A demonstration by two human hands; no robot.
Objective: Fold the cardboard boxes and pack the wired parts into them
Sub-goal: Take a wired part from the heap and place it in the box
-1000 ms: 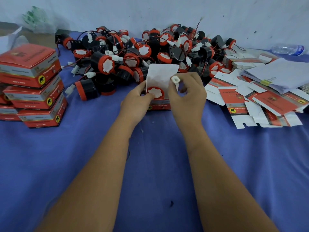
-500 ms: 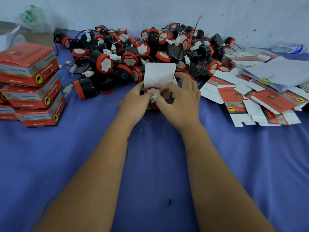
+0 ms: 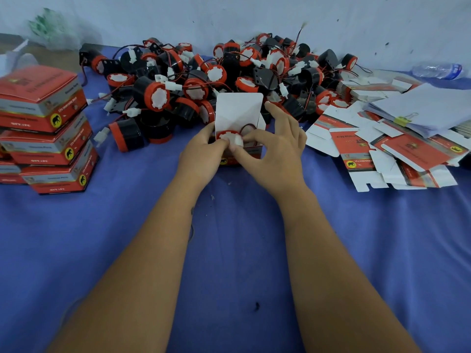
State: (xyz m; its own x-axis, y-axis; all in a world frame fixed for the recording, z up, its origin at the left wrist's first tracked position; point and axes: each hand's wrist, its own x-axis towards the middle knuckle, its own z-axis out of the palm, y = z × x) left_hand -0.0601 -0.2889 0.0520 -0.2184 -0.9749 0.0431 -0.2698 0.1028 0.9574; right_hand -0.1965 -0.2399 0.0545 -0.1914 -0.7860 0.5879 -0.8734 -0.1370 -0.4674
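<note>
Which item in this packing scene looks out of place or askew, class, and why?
The red wire loops up above the open box instead of lying inside with the wired part. Behind, one wire end sticks up from the loose parts pile. The stacked packed boxes sit skewed.

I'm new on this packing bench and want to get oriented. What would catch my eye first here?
First, the big heap of black-and-red round wired parts at the back of the blue cloth-covered table. At its near edge, the left hand and right hand tuck one part into a small open red-and-white cardboard box. Closed red boxes are stacked far left; flat unfolded cartons lie right.
</note>
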